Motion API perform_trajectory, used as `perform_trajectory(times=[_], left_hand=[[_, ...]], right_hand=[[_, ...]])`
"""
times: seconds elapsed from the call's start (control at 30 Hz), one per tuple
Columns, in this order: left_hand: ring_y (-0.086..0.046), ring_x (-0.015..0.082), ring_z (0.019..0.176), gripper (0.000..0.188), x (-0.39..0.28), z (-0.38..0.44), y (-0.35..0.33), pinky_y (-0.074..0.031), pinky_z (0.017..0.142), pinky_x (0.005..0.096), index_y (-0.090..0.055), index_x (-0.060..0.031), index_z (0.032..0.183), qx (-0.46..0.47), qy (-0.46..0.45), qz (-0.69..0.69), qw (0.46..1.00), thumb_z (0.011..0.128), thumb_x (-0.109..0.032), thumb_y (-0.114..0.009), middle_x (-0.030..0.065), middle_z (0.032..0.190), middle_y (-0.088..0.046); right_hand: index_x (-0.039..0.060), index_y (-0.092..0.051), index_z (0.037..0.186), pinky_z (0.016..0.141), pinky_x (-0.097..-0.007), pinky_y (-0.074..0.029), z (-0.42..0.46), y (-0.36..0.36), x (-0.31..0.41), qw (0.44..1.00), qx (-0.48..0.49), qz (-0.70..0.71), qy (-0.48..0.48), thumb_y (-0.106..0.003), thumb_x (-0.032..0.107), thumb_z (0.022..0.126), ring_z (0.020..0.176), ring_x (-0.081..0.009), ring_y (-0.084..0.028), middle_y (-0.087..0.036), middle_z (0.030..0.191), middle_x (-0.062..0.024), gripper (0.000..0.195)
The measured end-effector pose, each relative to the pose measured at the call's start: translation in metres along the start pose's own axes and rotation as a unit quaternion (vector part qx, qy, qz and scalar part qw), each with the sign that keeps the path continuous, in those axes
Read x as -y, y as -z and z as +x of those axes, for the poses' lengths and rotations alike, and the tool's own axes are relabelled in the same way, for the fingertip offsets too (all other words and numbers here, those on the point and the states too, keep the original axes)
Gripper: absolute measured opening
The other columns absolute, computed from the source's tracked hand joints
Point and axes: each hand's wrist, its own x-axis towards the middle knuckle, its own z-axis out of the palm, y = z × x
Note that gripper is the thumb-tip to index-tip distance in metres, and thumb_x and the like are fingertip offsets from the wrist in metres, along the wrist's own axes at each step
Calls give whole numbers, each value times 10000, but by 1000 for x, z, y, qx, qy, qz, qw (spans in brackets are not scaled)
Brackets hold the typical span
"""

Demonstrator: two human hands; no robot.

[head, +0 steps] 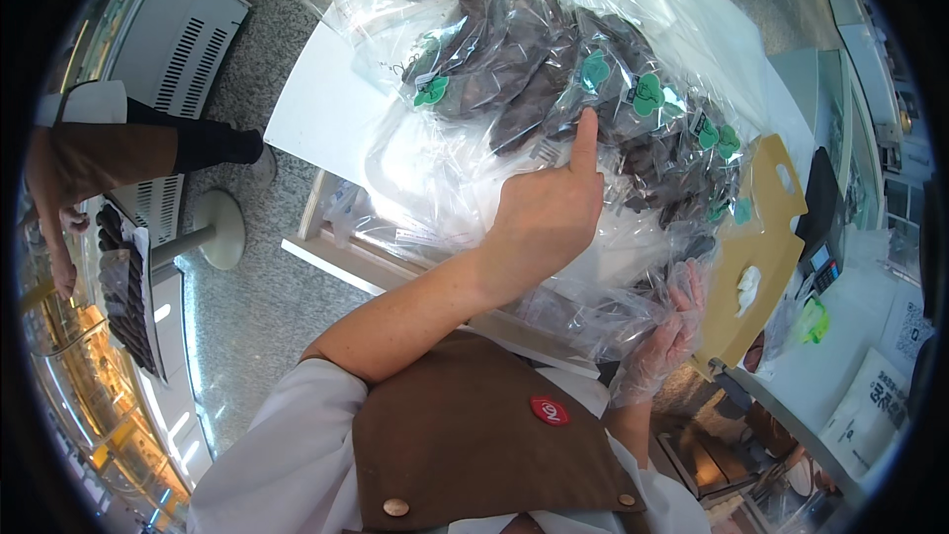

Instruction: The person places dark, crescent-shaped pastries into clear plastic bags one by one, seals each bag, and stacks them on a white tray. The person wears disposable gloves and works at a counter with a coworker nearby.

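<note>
A large clear plastic bag [400, 156] lies across the white counter, full of dark brown baked pieces [511, 52] in clear wrappers with green stickers. Over the pile, my bare left hand [552, 208] stretches its index finger out; the fingertip is at or just above one wrapped piece, and contact is unclear. Its other fingers are curled, with nothing seen in them. My right hand [675, 319], in a clear disposable glove, grips the gathered near-right edge of the bag. Transparent film partly covers its fingers.
A yellow cardboard piece [749, 237] with cut-out holes lies to the right, beside a card terminal [821, 267]. An open drawer [341, 252] juts out below the counter. At left, another person [96, 148] stands near a tray of dark pastries [126, 289] and a post base [222, 230].
</note>
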Motion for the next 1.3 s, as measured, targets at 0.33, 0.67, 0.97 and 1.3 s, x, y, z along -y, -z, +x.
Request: perform_trajectory(times=[0.33,0.67,0.97,1.3], left_hand=[[-584,285,561,564,1,1,6,-443,540,375,-331,27,1379,48,109,-127,985,884,-157,-528,134,620,-578],[-547,192,588,565,-9,-2,7,-448,582,323,-294,19,1402,114,193,-229,947,905,-146,-507,85,642,-581],[-501,72,569,586,-16,-6,4,-438,543,227,-241,-21,1442,84,275,-369,884,924,-91,-505,30,672,-568],[-604,240,609,454,-12,19,20,-492,581,319,-481,-46,1309,65,86,112,988,866,-64,-580,117,726,-609]], right_hand=[[-2,-632,948,1084,-508,-229,0,-1,-1,1000,-13,-6,-4,-395,120,832,1319,-394,-337,-526,1265,-233,291],[-10,-606,926,1088,-505,-227,-1,2,-4,1000,-12,-9,2,-373,42,787,1318,-392,-343,-528,1262,-216,276],[28,-569,975,1068,-533,-250,-1,9,-7,998,14,-44,34,-375,20,786,1289,-442,-365,-537,1239,-236,271],[22,-573,990,1067,-545,-259,5,18,-9,998,36,-38,46,-397,35,748,1261,-456,-396,-540,1237,-234,300]])
